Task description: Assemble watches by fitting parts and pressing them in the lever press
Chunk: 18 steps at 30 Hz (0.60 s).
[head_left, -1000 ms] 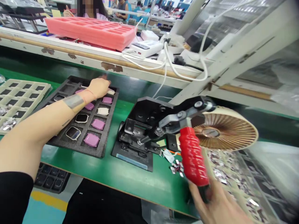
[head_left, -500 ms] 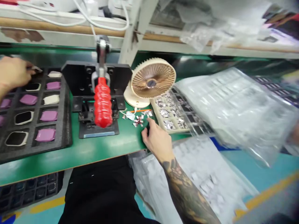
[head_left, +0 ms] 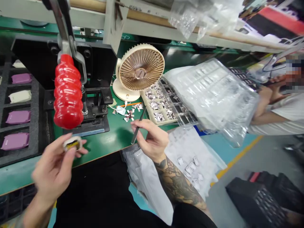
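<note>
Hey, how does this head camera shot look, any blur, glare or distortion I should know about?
Head view: the left hand looks slightly soft from blur; the red press grip and the clear plastic tray carry bright glare; the wide lens bends the shelf rail along the top.

The desk fan (head_left: pixel 140 67) in front of me is matt cream plastic, with a copper-toned grille that has a metallic sheen. Left of the fan, the press (head_left: pixel 95 63) is black-finished metal, and its grip (head_left: pixel 68 91) is glossy, ribbed red plastic. Further left of it, the tray (head_left: pixel 34 126) is rough black foam. Right of the fan, the clear plastic sheet (head_left: pixel 209 95) is shiny and crinkled. Below the fan, the bench top (head_left: pixel 104 142) is smooth, glossy green. Further below it, the slim tool (head_left: pixel 137 129) in my right hand (head_left: pixel 152 139) looks smooth and dark, and the watch case (head_left: pixel 72 144) in my left hand (head_left: pixel 53 167) has a smooth, pale rim.
</note>
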Motion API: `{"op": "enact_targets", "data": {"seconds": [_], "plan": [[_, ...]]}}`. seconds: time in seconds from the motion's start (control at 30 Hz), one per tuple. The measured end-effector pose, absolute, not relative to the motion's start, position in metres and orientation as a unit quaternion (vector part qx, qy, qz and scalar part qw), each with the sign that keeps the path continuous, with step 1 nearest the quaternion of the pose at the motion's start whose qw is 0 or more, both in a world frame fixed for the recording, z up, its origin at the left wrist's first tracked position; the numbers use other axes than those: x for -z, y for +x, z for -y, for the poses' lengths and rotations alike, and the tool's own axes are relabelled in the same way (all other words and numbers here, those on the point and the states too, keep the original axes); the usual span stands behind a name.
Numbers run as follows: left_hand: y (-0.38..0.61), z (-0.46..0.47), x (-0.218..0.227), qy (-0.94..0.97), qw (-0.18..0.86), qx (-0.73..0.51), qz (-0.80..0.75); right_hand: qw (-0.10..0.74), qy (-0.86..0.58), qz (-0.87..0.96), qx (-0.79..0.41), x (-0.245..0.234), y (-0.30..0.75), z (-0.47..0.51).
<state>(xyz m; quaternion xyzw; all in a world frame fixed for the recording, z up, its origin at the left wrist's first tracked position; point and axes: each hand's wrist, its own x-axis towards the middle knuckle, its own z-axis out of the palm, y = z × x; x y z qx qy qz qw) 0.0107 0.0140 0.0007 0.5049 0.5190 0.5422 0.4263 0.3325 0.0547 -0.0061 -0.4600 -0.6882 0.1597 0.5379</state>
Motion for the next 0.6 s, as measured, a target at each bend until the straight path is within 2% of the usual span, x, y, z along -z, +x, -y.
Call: {"op": "enact_targets", "data": {"seconds": [0.13, 0.3, 0.47, 0.6], "plan": [[0.05, -0.019, 0.024, 0.543, 0.498, -0.479, -0.477, 0.556, -0.479, 0.642, -0.222, 0.011, 0.31, -0.056], [0.046, -0.033, 0.024, 0.529, 0.562, -0.433, -0.465, 0.465, -0.48, 0.71, -0.222, 0.014, 0.31, -0.061], [0.047, -0.029, 0.024, 0.481, 0.581, -0.492, -0.435, 0.57, -0.388, 0.661, -0.296, -0.008, 0.29, -0.068], [0.05, -0.028, 0.025, 0.452, 0.593, -0.504, -0.436, 0.569, -0.344, 0.681, -0.307, -0.009, 0.259, -0.068]]}}
